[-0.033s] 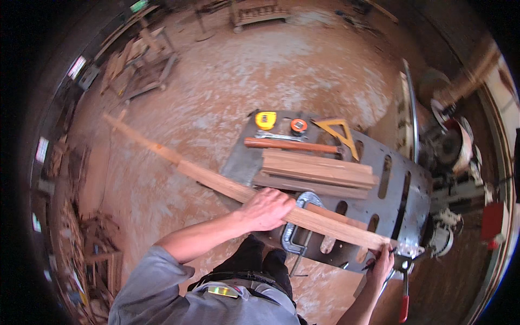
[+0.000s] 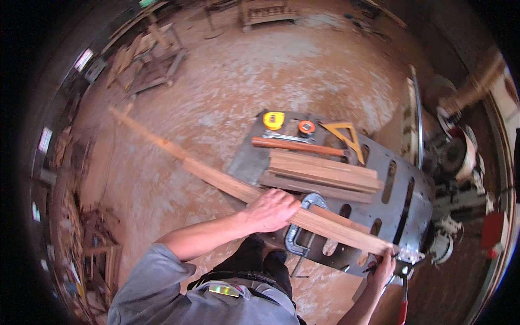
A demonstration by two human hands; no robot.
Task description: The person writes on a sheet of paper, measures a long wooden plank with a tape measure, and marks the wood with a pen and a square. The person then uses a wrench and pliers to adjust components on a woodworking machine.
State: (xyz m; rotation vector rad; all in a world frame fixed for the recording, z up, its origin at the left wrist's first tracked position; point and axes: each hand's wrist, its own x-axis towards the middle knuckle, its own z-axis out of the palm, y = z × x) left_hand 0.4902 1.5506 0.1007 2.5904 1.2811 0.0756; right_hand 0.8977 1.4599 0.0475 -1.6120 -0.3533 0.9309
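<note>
Slight rightward drift of the whole view is noted since the earlier frame, attributable to head movement; no clear shift of the long board [image 2: 341, 229] against the C-clamp [image 2: 290, 237] is detected. All positions are referred to the C-clamp. The board is laid past it, reaching left well beyond the edge of the metal table [image 2: 246, 161], and right nearly to the table's end. Both hands are placed on the board, well apart. By the left hand [image 2: 272, 210], just left of the C-clamp, the board is gripped from above, fingers curled over it. By the right hand [image 2: 383, 264], well right of the C-clamp, the board's end is touched; how firmly cannot be told. Steadying of the overhang is judged to be served by the left grip, control of the end by the right. Whether the board is pinched by the C-clamp cannot be determined. Beyond the C-clamp, wooden strips [image 2: 325, 169], a hammer [image 2: 298, 145] and a set square [image 2: 355, 145] are laid, apparently so that the board's line is left unobstructed.
</note>
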